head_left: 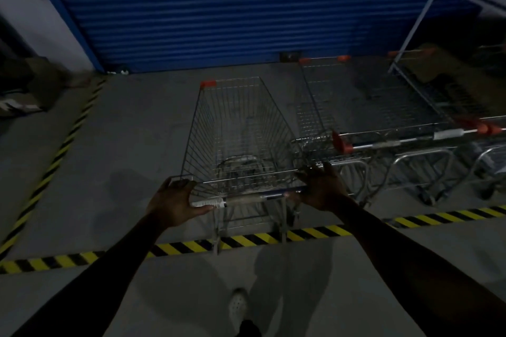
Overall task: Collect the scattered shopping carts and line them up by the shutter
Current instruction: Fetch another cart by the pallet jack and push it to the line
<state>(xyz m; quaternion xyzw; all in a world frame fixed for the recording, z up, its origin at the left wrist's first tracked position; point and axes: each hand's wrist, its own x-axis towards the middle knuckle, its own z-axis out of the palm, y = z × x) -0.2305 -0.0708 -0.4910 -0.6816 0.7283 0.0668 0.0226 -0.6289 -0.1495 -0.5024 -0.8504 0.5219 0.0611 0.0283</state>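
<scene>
The shopping cart (pixel 241 128) faces the shutter (pixel 219 8) beside the parked carts (pixel 383 142), seemingly to join their row; left hand (pixel 175 200) on its handle (pixel 246 198), grip unclear, right hand (pixel 323 189) spread open.
</scene>
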